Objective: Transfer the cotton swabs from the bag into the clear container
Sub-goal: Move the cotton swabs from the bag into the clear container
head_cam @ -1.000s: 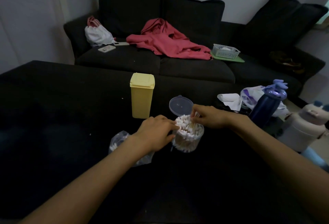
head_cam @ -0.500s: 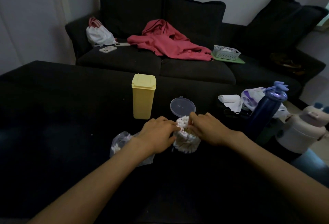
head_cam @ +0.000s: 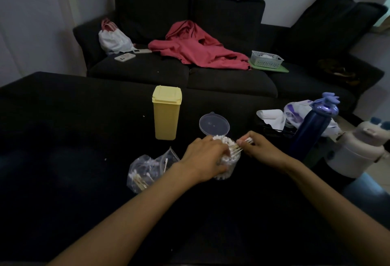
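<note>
Swabs were being packed into the nearly full clear container (head_cam: 226,160).

The left hand (head_cam: 205,158) curled around the container, probably steadying it, while the right hand (head_cam: 260,149) pinched a small bunch of cotton swabs (head_cam: 245,141) at its rim, stems angled inward. The bag (head_cam: 147,170), just left, held a few more.
</note>
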`<state>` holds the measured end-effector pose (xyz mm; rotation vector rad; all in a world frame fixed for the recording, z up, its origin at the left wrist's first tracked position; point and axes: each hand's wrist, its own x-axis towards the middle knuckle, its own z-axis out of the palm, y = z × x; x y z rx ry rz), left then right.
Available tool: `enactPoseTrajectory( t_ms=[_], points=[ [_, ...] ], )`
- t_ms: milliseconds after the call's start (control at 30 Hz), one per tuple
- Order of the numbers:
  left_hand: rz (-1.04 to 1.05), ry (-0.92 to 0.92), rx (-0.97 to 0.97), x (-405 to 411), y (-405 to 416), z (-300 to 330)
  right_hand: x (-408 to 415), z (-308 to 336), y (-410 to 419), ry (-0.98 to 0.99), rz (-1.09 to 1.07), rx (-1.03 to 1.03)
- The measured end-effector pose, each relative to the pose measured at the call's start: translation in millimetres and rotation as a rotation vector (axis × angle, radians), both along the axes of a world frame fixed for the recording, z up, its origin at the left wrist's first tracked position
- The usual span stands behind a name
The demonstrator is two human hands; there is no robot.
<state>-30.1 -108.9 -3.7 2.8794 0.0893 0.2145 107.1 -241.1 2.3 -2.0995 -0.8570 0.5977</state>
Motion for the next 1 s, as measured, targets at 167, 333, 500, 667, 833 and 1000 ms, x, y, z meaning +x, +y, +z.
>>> enactPoseTrajectory(
  t_ms=[167, 333, 500, 667, 833, 1000],
  points=[
    [0.060, -0.014, 0.153, -3.7, 4.1, -2.8, -7.2, -8.0, 0.2, -0.067, 0.000, 0.104],
    [0.041, -0.056, 0.143, -12.2, 11.2, -5.3, -20.5, -5.7, 12.3, -0.332, 0.176, 0.132],
    [0.022, -0.082, 0.119, -16.0, 20.3, -6.1, -17.5, -10.2, 14.5, -0.478, 0.319, -0.052],
    [0.034, -0.142, 0.117, -23.8, 30.5, -10.1, -17.7, 1.7, 16.9, -0.681, 0.466, -0.264],
    [0.033, -0.142, 0.042, -24.9, 35.9, -10.3, -23.5, -4.4, 33.7, -0.762, 0.520, -0.405],
    [0.098, -0.193, -0.035, -32.3, 45.5, -11.6, -17.0, 8.9, 35.1, -0.364, 0.447, -0.395]
  ],
)
